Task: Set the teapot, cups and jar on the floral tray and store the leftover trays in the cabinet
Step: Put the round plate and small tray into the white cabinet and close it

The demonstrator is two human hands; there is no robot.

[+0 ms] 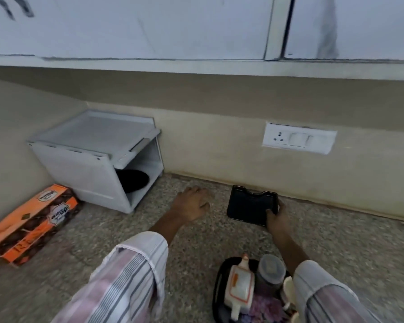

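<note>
A speckled granite counter (126, 231) runs along a beige wall, and everything here can be placed from the small black tray (251, 205) lying flat on it close to the wall's foot. Well to the left of that tray stands a white plastic shelf unit (91, 159), boxy with a ribbed flat top and an open side, a dark round pan (132, 179) tucked inside on its lower level. Further left again, at the counter's near corner, an orange and brown cardboard box (32, 221) lies on its long side. Up on the wall above and just right of the tray sits a white switch plate (297, 138) with one socket and two rockers, and white cabinet doors (149, 26) hang overhead. Nothing stands between the tray and the shelf unit but bare stone and the left hand (193, 205), which rests palm down on the counter just left of the tray, fingers loosely spread and holding nothing. The tray is squarish, glossy, with a raised rim and a notch cut into its far edge. The right hand (276, 215) grips its near right corner, thumb on top and fingers wrapped at the edge. Both forearms come out of striped, rolled sleeves. Nearer than the black tray, at the counter's front, the floral tray (217, 287) with a dark rim already carries a white, orange-trimmed teapot (239, 285), a dark lidded jar (271, 272) and pale cups (288, 287) partly hidden by the right sleeve.
</note>
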